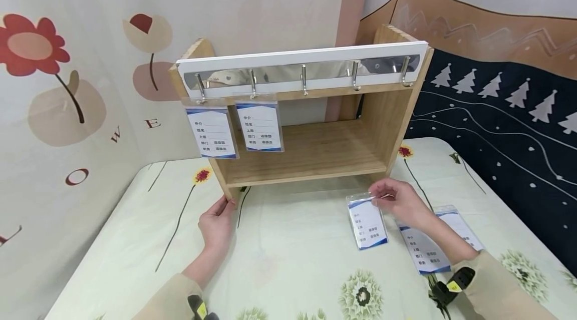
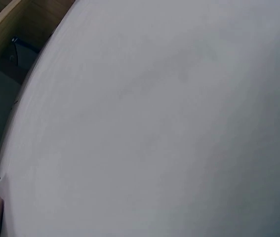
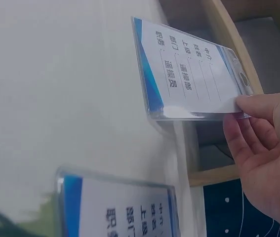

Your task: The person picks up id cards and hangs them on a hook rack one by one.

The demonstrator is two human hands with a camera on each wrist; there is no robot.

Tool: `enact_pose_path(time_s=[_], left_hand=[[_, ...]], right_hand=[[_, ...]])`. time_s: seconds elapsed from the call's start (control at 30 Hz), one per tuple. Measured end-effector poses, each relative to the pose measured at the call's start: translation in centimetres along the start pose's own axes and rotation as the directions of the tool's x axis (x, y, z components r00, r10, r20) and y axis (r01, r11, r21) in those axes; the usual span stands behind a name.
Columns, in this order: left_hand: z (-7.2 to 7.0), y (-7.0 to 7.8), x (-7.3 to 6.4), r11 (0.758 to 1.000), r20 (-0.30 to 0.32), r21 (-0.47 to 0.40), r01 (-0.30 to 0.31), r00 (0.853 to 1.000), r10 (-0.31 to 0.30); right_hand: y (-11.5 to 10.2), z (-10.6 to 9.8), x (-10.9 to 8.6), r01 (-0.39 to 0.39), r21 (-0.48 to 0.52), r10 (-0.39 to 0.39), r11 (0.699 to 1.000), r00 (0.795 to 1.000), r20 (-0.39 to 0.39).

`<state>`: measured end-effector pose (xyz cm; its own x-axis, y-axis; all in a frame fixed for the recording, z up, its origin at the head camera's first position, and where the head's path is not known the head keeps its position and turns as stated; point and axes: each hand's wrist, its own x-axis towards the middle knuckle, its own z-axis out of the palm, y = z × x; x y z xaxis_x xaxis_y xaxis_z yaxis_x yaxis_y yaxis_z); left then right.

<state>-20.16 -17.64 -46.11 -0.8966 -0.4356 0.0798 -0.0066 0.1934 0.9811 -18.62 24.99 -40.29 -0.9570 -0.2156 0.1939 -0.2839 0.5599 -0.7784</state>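
My right hand (image 1: 401,202) pinches the top corner of a clear-sleeved ID badge (image 1: 368,225), holding it in front of the shelf's lower right. The right wrist view shows the thumb on the front of that badge (image 3: 184,74), near its slot. At the foot of the wooden shelf's (image 1: 306,175) left side panel, my left hand (image 1: 217,225) grips the panel's lower end between thumb and fingers. Two more badges (image 1: 212,132) hang from the two leftmost hooks (image 1: 200,87) of the white rail (image 1: 302,54) across the shelf's top front.
More badges (image 1: 425,252) lie overlapping on the floral tablecloth (image 1: 293,260), beneath my right forearm. The rail's other three hooks (image 1: 355,74) carry nothing. Behind the shelf hangs a patterned curtain (image 1: 270,4), with a dark tree-print cloth (image 1: 496,124) on the right.
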Motion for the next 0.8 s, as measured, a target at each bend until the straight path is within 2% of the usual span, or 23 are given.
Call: enact_pose_path(time_s=[0.17,0.4,0.8], left_hand=[[0.1,0.1,0.0,1.0,0.001,-0.007,0.0,1.0,0.0],[0.0,0.3,-0.3,1.0,-0.003,-0.003,0.005,1.0,-0.005],[0.0,0.4,-0.3,1.0,-0.004,-0.012,-0.006,1.0,0.006]], right_hand=[[-0.7,0.1,-0.1,-0.01,0.03,0.01,1.0,1.0,-0.009],[-2.0,0.0,0.0,0.023,0.035,-0.022,0.999,1.0,-0.012],[-4.8,-1.0,2.3,0.097,0.013,-0.097,0.995,0.995,-0.014]])
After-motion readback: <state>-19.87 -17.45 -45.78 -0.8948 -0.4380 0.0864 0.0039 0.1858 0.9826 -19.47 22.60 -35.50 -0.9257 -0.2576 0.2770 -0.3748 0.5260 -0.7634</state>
